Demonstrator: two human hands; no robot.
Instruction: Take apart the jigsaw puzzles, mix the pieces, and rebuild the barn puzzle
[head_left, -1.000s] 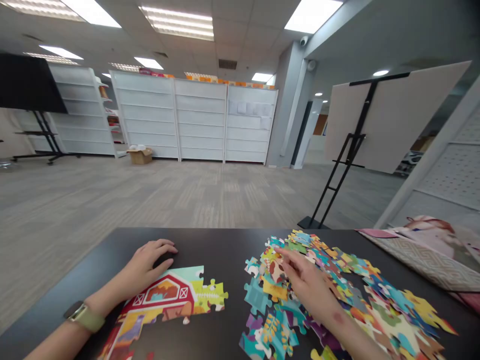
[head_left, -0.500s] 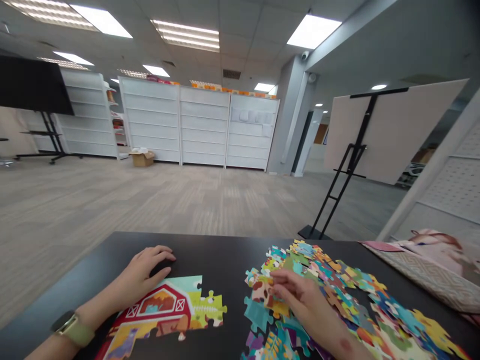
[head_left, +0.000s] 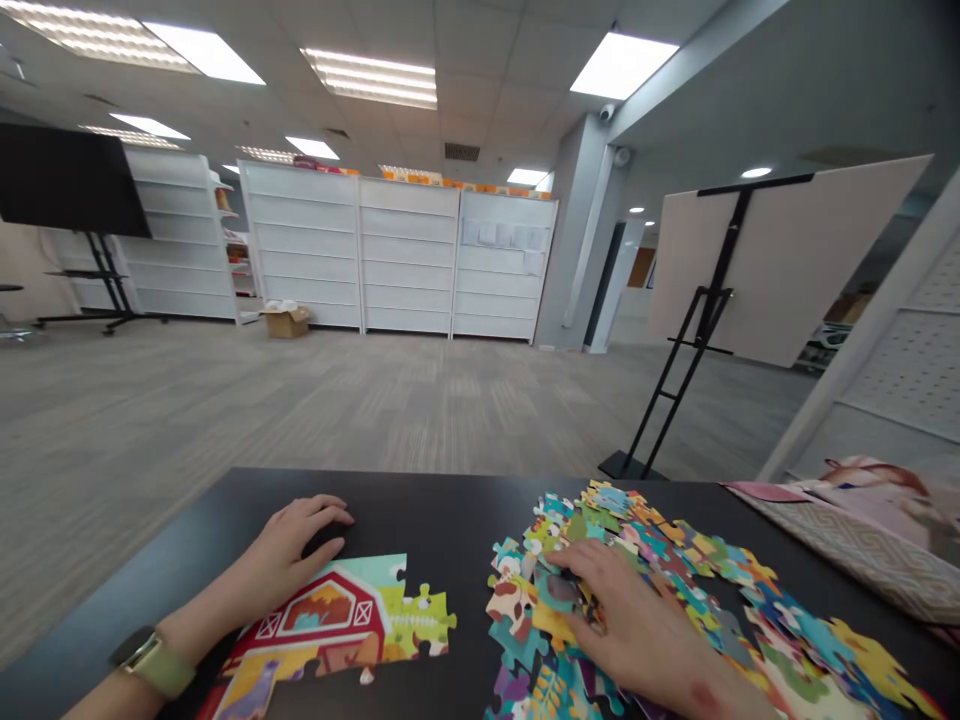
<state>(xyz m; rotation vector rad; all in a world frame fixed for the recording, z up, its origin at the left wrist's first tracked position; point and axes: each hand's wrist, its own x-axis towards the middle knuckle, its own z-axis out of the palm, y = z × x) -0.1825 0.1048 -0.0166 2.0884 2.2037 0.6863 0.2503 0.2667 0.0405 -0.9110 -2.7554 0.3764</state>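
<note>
My left hand (head_left: pixel 300 545) lies flat on the black table, its fingers stretched forward and thumb apart. It rests at the upper left edge of a joined puzzle section (head_left: pixel 330 620) that shows a red barn with a light green part on its right side. My right hand (head_left: pixel 619 620) is over a pile of loose jigsaw pieces (head_left: pixel 675 550), thumb and fingers apart, fingertips on the pieces at the pile's left side. Just left of those fingertips is a cream puzzle piece with brown spots (head_left: pixel 511 600). A watch with a green band (head_left: pixel 154 662) is on my left wrist.
The black table (head_left: pixel 442 510) ends at a straight far edge. A patterned cloth bag (head_left: pixel 840 530) lies at the right. Beyond stand an easel with a board (head_left: pixel 697 330), white shelves (head_left: pixel 405 255), a cardboard box (head_left: pixel 286 320) and a black screen on a stand (head_left: pixel 71 180).
My right hand has shifted slightly right and down, and its thumb and fingers have spread from a near pinch. The brown-spotted piece now lies clear of the fingers. My left hand stays put.
</note>
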